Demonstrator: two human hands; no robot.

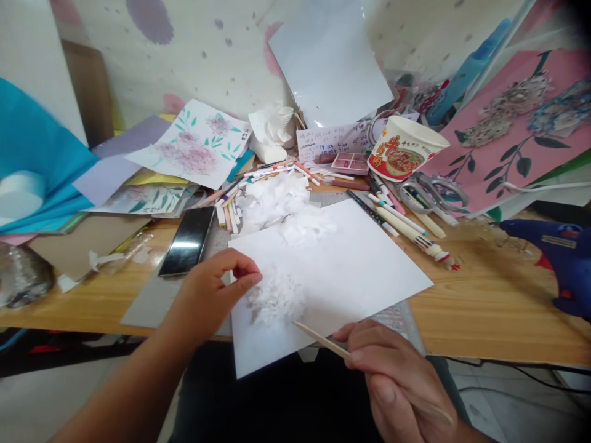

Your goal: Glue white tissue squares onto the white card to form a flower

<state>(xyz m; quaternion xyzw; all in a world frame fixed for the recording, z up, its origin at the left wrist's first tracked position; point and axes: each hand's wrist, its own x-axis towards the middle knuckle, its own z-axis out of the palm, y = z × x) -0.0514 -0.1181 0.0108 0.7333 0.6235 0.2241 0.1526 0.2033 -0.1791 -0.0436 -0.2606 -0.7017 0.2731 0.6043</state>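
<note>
A white sheet of paper (351, 271) lies on the wooden desk (489, 307), its near corner hanging over the front edge. A cluster of small white paper bits (276, 299) sits on its near left part. My left hand (210, 295) rests at the sheet's left edge, thumb and fingers pinched together beside the cluster; what they hold is too small to name. My right hand (397, 378) is closed on a thin wooden stick (323, 340), whose tip points at the cluster. A heap of loose white paper scraps (281, 206) lies beyond the sheet.
A black phone (188, 240) lies left of the sheet. Pens and markers (406, 221), scissors (434, 191), a paper noodle cup (404, 147) and a blue glue gun (561, 258) crowd the right. Flower pictures (196, 144) and coloured papers (41, 160) fill the back and left.
</note>
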